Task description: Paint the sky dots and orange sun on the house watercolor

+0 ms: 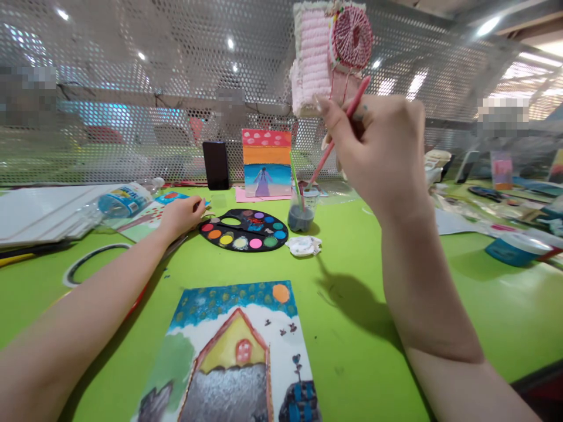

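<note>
My right hand [373, 152] is raised at the right, its fingers pinched around a pink paintbrush [326, 157]. The brush slants down to the left, its lower end at the mouth of a clear plastic cup [301, 215] of dark water. A green stick-like handle [295, 176] also stands in that cup. My left hand [187, 214] rests with curled fingers beside the black paint palette [244, 243]; whatever is inside them is hidden. Below, closest to me, lies a painting of a house [237, 351] with a yellow gable, grey front and blue sky.
A crumpled white tissue [304, 246] lies by the cup. Behind stand a phone [216, 166] and a small painting [267, 163]. A plastic bottle [125, 199] and scissors [94, 258] are at left, a blue tape roll [516, 249] at right. A pink woven piece [313, 55] hangs on the mesh.
</note>
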Available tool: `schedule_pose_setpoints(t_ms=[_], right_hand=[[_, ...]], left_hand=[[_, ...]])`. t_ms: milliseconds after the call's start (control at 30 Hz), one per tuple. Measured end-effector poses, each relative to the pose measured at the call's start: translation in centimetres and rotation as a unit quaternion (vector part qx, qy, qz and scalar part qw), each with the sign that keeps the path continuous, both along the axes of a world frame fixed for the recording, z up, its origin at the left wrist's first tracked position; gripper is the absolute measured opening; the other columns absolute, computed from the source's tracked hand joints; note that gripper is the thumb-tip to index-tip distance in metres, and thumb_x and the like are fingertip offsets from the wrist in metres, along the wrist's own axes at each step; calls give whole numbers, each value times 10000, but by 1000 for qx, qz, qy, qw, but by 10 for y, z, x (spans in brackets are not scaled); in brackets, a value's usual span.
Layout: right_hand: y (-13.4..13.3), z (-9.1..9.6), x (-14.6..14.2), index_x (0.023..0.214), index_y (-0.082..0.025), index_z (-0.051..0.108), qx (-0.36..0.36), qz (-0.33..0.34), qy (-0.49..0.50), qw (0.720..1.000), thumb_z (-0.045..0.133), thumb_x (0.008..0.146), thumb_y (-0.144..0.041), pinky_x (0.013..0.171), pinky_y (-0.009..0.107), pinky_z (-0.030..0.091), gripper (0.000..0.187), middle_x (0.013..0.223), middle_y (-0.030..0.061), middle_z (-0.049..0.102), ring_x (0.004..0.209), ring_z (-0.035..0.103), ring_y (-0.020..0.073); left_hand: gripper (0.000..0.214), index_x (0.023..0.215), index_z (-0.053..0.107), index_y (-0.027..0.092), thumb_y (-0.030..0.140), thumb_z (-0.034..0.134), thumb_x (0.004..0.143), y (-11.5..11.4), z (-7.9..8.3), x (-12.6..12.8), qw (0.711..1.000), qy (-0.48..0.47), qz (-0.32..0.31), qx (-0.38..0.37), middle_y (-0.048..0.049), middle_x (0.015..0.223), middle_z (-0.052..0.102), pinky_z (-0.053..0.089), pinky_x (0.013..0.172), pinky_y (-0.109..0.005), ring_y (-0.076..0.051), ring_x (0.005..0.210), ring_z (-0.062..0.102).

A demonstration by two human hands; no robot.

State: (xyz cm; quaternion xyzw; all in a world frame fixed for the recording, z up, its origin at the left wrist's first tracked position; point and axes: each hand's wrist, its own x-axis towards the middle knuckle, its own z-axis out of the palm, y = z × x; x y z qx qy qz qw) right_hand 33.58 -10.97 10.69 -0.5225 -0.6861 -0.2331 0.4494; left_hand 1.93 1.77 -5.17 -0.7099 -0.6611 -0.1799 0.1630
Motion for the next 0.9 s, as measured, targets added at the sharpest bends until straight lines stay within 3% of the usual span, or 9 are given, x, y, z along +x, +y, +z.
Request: schedule_pose_setpoints(t_ms=[200, 333, 567, 767, 900], right_hand=[[21, -7, 4, 556, -226, 436, -50, 16, -2, 999, 475, 931, -379, 584, 322, 317, 407, 536, 31, 502, 584, 506, 179], [16, -5, 4, 554, -226, 455, -44, 12, -7, 999, 474, 938, -370, 590, 316, 339, 410, 522, 36, 511, 599, 535, 185], [-5, 0, 1, 534, -230, 457, -14, 33, 1, 999, 431, 952, -438, 547, 330, 299, 468, 528, 34, 541, 502, 458, 158], [-11, 1, 3, 529, -241, 435, 24, 40, 27, 999, 450, 942, -441, 540, 337, 246, 459, 485, -6, 403, 491, 330, 140], [-14, 5, 6, 509, -245, 403, 40, 60, 49, 996, 458, 934, -476, 534, 333, 287, 487, 482, 5, 446, 485, 379, 146]], left_hand=[[394, 763, 635, 186, 412, 336, 883, 2, -3, -3, 1000, 4, -3, 13, -87, 728, 692, 284, 536, -295, -213, 616, 581], [395, 757, 638, 187, 413, 340, 885, 4, -4, -4, 1000, 12, -4, 17, -84, 713, 690, 284, 534, -297, -209, 609, 579], [404, 791, 656, 189, 412, 333, 886, 2, -2, -2, 1000, 14, 2, 7, -87, 751, 705, 301, 544, -295, -222, 644, 602], [403, 815, 663, 182, 414, 343, 891, 6, -6, -5, 1000, 4, 0, 11, -96, 753, 698, 287, 555, -303, -232, 658, 609], [405, 823, 666, 187, 405, 334, 904, 7, -7, -5, 1000, -5, -14, 2, -92, 772, 703, 279, 557, -299, -226, 669, 613]])
